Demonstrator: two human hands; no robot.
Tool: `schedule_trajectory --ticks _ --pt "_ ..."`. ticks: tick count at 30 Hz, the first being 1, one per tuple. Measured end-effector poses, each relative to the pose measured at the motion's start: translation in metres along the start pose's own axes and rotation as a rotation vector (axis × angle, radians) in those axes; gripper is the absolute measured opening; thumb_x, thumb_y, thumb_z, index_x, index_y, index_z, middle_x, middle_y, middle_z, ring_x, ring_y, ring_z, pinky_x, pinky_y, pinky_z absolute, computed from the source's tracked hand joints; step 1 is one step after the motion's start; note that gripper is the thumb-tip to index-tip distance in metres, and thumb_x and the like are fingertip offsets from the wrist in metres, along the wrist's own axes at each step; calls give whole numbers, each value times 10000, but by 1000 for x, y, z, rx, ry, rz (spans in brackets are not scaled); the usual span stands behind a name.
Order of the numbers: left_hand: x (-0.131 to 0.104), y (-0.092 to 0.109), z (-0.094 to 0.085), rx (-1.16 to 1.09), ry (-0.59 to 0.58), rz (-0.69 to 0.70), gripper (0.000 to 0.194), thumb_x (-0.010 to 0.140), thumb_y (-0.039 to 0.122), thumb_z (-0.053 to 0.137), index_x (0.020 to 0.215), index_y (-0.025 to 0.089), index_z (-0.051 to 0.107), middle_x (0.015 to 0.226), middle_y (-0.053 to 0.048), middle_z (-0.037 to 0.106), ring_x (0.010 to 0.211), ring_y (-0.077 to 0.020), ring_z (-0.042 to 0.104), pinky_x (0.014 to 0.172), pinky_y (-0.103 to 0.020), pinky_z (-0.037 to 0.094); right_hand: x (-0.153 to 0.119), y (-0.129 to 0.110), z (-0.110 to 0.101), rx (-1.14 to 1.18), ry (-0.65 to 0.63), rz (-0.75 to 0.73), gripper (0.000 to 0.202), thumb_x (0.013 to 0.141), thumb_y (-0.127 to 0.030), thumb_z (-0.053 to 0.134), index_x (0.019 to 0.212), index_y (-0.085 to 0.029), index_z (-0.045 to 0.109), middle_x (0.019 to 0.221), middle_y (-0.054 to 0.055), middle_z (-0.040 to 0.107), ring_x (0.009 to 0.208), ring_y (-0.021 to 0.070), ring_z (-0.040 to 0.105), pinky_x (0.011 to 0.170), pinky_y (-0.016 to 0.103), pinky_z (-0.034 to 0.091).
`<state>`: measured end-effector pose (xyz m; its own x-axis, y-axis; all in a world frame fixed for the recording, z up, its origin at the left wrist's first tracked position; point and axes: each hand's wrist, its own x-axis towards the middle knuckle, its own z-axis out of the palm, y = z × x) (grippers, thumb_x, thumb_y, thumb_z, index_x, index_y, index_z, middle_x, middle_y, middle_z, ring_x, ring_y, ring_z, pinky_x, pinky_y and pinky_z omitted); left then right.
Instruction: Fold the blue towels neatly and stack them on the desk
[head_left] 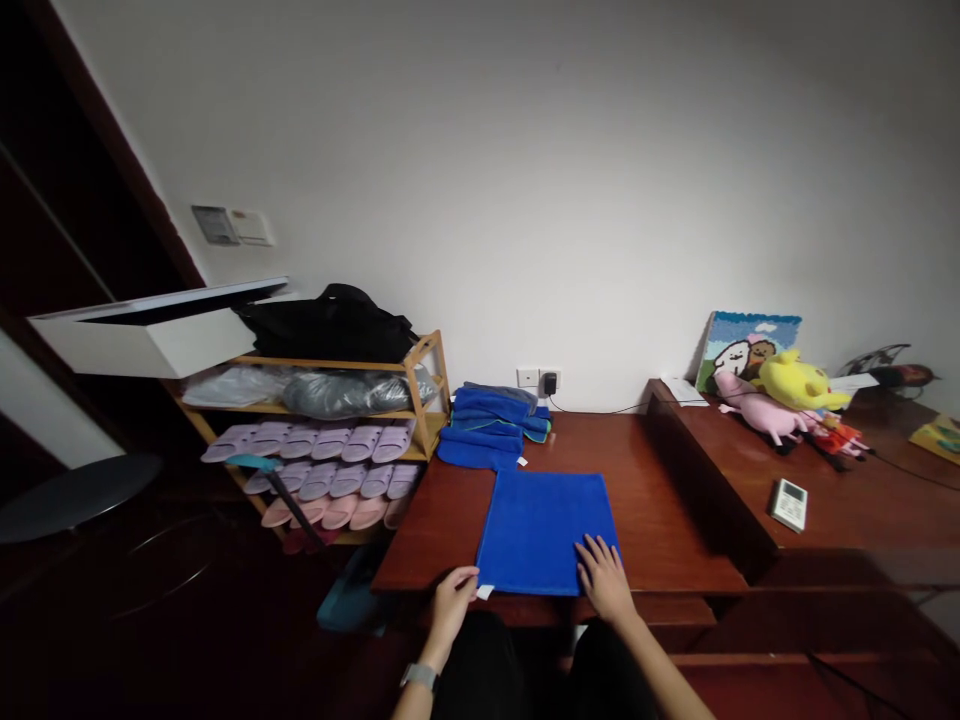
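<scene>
A blue towel (550, 528) lies spread flat in a square at the front of the brown wooden desk (439, 535). At its near left corner, beside a small white tag, the fingers of my left hand (451, 598) are closed on the edge. My right hand (602, 578) rests on the near right part of the cloth with its fingers apart. Just behind the towel, a pile of folded blue towels (487, 425) sits against the wall, and its front edge meets the spread one.
Left of the desk stands a wooden shoe rack (421, 400) with several slippers, a black bag (330, 325) and a white box (150, 340) on top. On the raised right surface are plush toys (772, 405), a picture (750, 345) and a remote control (789, 504). A black plug (550, 383) trails a cable.
</scene>
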<state>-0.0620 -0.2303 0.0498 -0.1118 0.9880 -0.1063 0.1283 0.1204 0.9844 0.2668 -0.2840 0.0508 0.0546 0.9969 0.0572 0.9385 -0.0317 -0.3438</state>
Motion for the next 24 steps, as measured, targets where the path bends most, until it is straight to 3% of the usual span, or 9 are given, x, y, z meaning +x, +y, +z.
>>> schedule_trajectory --ticks 3,7,12,16,18,20,22,24 --pt "0 -3 1 -2 -2 -2 670 502 766 732 814 173 743 885 -121 785 825 -301 740 693 -392 605 -8 31 -4 -43 -15 47 547 1043 -471 297 1567 -350 400 1665 -10 319 1559 249 217 1271 519 162" --pt "-3 -1 1 32 -13 12 695 501 806 712 808 183 743 875 -111 780 822 -295 735 702 -386 598 -11 42 -6 -23 -24 37 569 1046 -521 264 1591 -370 323 1680 -32 261 1568 234 171 1276 529 142" --pt "-3 3 -4 121 -38 14 592 535 763 703 735 206 718 836 -86 767 822 -296 730 667 -363 577 -6 49 1 32 50 45 563 1048 -537 244 1548 -362 434 1633 -17 389 1538 240 284 1274 515 184" --pt "2 11 -13 406 -85 127 312 682 553 649 732 252 713 794 -31 747 827 -258 729 767 -349 563 26 61 -9 58 136 66 577 1051 -468 222 1518 -276 503 1573 42 488 1472 222 411 1254 429 265" --pt "3 28 -10 559 -58 202 219 729 462 608 729 269 712 756 -16 718 778 -231 718 758 -326 553 55 64 -19 53 122 78 577 1045 -426 245 1541 -234 469 1596 62 456 1479 225 398 1246 411 272" --pt "-2 62 0 605 -1 283 213 781 434 576 731 273 706 726 -18 698 714 -217 704 701 -313 552 87 65 -28 34 69 112 581 1039 -402 264 1572 -224 414 1642 57 380 1514 232 334 1250 417 250" --pt "-14 111 18 526 21 428 244 853 446 553 798 271 714 774 -36 730 720 -220 713 695 -322 570 116 65 -31 14 1 160 590 1041 -404 254 1601 -243 345 1683 24 284 1551 233 241 1254 431 222" --pt "-36 165 37 459 -29 623 268 941 452 524 922 284 732 860 -50 761 763 -220 723 733 -339 594 137 65 -27 1 -51 195 599 1045 -422 232 1618 -259 292 1697 4 235 1567 236 187 1257 452 193"
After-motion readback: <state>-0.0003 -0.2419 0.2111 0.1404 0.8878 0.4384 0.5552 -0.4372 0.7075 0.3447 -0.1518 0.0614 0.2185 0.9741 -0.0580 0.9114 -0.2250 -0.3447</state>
